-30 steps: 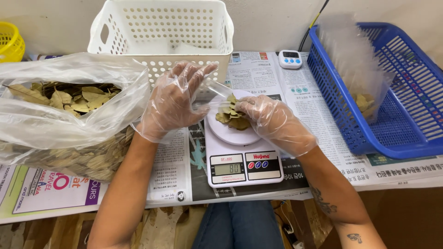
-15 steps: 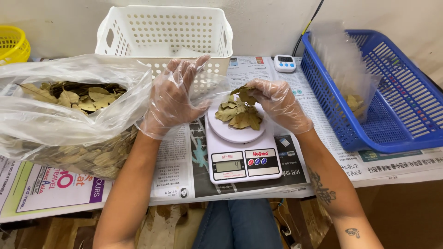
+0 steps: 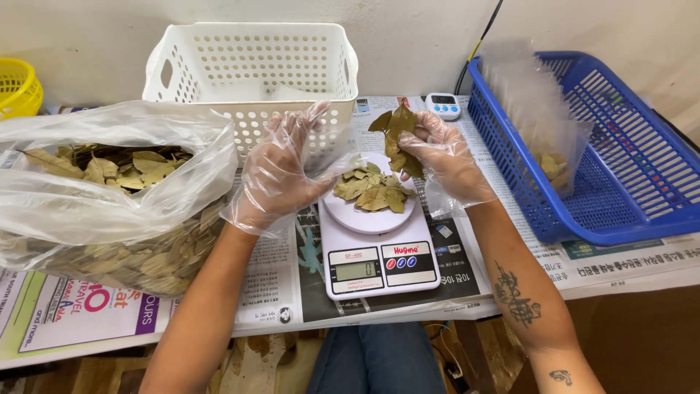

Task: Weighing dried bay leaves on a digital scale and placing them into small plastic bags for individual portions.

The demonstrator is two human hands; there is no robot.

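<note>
Both my hands wear loose clear plastic gloves. My right hand [image 3: 437, 157] pinches a bunch of dried bay leaves [image 3: 399, 135] and holds it lifted above the white kitchen scale [image 3: 375, 252]. More dried leaves [image 3: 370, 191] lie in a small pile on the scale's round plate. My left hand [image 3: 281, 171] is held upright with its fingers apart, just left of the plate, and holds nothing that I can see.
A big clear plastic bag of dried leaves [image 3: 102, 197] lies at the left. A white perforated basket [image 3: 251, 69] stands behind the scale. A blue basket [image 3: 612, 153] at the right holds clear pouches. A small timer [image 3: 442, 104] and a yellow basket [image 3: 16, 87] sit at the back.
My right hand has risen from the scale's plate with a bunch of leaves, up and slightly right. My left hand stays beside the plate.
</note>
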